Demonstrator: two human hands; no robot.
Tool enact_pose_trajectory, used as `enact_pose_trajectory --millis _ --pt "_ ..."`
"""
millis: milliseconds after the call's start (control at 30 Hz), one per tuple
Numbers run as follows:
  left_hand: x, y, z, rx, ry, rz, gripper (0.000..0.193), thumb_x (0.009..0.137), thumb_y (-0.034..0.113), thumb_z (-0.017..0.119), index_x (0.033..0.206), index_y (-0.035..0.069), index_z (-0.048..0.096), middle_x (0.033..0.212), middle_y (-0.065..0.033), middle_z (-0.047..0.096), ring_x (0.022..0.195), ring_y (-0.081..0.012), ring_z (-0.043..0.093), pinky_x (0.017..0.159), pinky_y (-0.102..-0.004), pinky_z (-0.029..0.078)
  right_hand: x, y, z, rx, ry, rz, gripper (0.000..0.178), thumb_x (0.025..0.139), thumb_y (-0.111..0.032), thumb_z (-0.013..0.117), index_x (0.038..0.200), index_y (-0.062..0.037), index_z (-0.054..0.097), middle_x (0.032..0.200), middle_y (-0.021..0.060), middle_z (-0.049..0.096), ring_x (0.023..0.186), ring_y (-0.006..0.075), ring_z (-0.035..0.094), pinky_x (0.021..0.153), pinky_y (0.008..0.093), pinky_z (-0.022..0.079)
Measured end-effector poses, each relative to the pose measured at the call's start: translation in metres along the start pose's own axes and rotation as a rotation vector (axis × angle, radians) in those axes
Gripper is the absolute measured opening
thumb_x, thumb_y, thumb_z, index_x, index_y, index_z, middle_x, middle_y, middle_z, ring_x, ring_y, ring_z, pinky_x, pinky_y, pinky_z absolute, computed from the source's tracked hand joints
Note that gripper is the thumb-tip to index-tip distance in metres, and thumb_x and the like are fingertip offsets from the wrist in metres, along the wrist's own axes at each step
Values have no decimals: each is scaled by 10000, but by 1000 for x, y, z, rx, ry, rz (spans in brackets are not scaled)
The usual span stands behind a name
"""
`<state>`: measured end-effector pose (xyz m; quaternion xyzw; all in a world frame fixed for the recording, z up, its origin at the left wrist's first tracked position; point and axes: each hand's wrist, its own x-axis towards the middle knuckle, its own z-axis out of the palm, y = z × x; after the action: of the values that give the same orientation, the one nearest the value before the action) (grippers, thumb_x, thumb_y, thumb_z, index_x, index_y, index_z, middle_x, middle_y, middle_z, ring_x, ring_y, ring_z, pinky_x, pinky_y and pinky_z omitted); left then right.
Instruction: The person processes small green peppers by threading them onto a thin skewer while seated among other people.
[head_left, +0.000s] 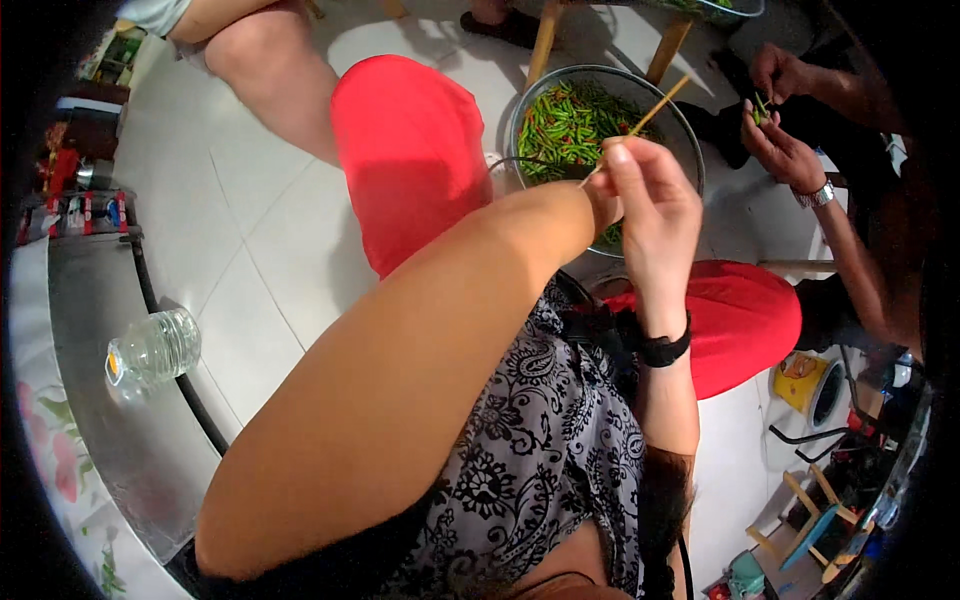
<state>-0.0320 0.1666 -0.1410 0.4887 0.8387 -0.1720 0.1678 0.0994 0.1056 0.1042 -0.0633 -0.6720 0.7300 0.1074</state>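
My right hand (655,205), a black band at its wrist, has its thumb and fingers pinched together above a metal basin (694,160). A thin, light wooden stick (662,105) runs through this pinch, slanting up to the right. My left forearm reaches across from the lower left. Only a sliver of my left hand (606,207) shows behind the right one, its fingers hidden, so whatever it holds cannot be made out. Many green chili peppers (565,125), with some red among them, fill much of the basin under my hands.
At the right, another person's hands (785,150), one with a wristwatch, hold small green peppers. A clear plastic bottle (155,347) lies on a grey surface at the left. My red-covered knees (405,150) flank the basin. A yellow bucket (805,385) stands at the right.
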Motion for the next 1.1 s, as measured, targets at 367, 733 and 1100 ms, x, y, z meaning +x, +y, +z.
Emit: enact_pose_trajectory --millis 367,733,1100 --pt "-42 0 -4 -203 60 14 300 960 285 539 1169 111 667 1094 -88 697 921 -275 675 783 -421 534 -4 2 15 -559 -33 -291 161 1002 -119 582 1060 26 621 901 41 673 805 81 622 728 211 496" --pt "-181 -17 -53 -734 223 12 348 979 314 510 1229 102 628 1103 -91 695 914 -277 672 787 -420 529 -24 -13 18 -459 -114 -295 137 1009 -79 550 1040 42 606 871 51 652 793 94 616 744 227 501" --pt "-273 -36 -84 -1092 301 11 398 999 343 480 1289 92 589 1113 -95 693 908 -279 669 791 -418 524 -22 -11 9 -280 -148 -201 123 998 -90 572 1024 22 617 871 76 675 792 126 650 712 249 517"
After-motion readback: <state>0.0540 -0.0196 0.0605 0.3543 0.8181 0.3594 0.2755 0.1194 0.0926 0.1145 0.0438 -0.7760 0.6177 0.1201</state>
